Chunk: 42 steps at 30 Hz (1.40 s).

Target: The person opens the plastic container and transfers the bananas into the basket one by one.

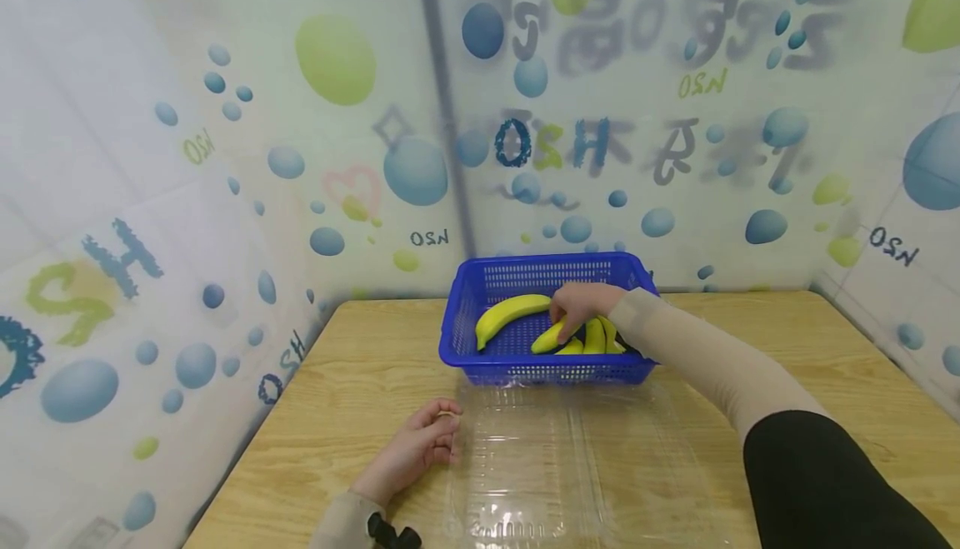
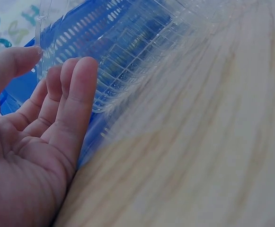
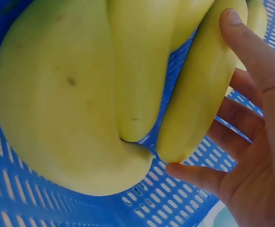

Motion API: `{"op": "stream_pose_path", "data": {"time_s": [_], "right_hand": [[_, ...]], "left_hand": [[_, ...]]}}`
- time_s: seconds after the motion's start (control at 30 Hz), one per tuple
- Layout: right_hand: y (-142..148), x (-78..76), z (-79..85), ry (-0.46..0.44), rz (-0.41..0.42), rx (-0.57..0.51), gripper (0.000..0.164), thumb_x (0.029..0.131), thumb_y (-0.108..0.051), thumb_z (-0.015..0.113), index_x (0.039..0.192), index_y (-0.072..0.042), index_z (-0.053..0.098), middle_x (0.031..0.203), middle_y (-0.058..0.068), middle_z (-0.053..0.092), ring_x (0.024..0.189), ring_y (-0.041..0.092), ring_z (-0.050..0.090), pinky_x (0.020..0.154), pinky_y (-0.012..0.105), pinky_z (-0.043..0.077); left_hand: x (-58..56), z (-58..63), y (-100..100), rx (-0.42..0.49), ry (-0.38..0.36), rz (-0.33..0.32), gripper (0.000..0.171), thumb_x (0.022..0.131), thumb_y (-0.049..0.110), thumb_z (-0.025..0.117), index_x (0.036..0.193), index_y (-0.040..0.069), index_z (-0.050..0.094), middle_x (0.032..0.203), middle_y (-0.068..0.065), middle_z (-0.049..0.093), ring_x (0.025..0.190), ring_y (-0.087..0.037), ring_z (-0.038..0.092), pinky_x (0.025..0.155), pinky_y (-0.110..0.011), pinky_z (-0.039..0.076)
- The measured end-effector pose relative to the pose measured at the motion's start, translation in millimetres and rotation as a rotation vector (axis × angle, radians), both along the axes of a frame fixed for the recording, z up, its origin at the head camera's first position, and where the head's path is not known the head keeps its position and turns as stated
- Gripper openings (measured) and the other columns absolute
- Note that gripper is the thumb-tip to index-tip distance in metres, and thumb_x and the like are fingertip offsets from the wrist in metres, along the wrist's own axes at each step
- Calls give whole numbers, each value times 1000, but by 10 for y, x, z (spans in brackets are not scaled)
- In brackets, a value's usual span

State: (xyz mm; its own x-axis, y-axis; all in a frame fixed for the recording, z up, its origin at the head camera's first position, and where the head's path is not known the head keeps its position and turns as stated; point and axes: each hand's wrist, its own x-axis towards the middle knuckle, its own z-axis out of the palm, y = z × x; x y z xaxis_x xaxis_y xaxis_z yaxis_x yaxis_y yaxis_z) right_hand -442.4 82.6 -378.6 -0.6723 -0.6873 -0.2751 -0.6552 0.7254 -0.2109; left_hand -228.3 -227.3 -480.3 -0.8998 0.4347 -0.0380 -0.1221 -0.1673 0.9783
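In the head view, my right hand reaches into a blue plastic basket and grips a yellow banana. Close up in the right wrist view, the fingers curl about the side of that banana, with other bananas beside it. One separate banana lies at the basket's left side. My left hand is at the left edge of an opened clear plastic clamshell box. Its fingers are loosely bent and grip nothing; whether the thumb touches the box edge, I cannot tell.
The wooden table carries both the box and the basket, with the box directly in front of the basket. Behind the table hangs a patterned curtain with blue and green drops.
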Motion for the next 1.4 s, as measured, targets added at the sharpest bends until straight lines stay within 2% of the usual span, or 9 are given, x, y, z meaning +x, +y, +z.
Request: {"op": "stream_pose_path", "data": {"time_s": [0.17,0.43,0.63,0.9,1.17,1.4], "right_hand": [[33,-3,-75,-1,15,-5,35,78,-37,81,100,-11,73,89,-5,66,79,13,57,78,28,53],[48,-34,-92,5,19,-20,36,79,-36,80,104,-12,73,96,-3,66,82,13,57,82,30,53],[54,-25,-96,-32,-15,-24,36,84,-34,76,112,-12,71,104,-1,66,87,13,58,88,33,52],[56,-42,-117,-57,-8,-17,35,88,-30,72,118,-13,69,110,-1,65,95,14,58,92,36,50],[85,-62,-129,-36,28,-32,34,88,-23,72,119,-11,69,115,2,65,104,18,58,96,40,48],[112,-68,-117,-49,-16,-60,27,87,-20,73,114,-15,71,113,0,66,104,18,57,96,41,48]], "left_hand": [[5,-14,3,-6,-6,0,16,99,9,50,114,6,45,82,-1,54,69,-12,58,67,-29,54],[-3,-1,0,6,3,-7,14,99,9,50,112,9,46,80,-1,55,69,-11,58,67,-29,55],[-9,5,3,3,-3,-4,15,98,7,50,113,8,46,80,-1,54,68,-11,58,67,-29,55],[0,3,3,0,-2,0,16,99,8,50,114,6,45,81,0,54,68,-11,58,67,-29,55],[-1,-11,3,3,-5,2,16,98,8,50,113,6,45,80,-1,54,67,-11,58,66,-29,55],[-5,-6,0,-1,3,0,16,99,8,50,114,6,45,80,-1,54,67,-11,58,66,-29,55]]}}
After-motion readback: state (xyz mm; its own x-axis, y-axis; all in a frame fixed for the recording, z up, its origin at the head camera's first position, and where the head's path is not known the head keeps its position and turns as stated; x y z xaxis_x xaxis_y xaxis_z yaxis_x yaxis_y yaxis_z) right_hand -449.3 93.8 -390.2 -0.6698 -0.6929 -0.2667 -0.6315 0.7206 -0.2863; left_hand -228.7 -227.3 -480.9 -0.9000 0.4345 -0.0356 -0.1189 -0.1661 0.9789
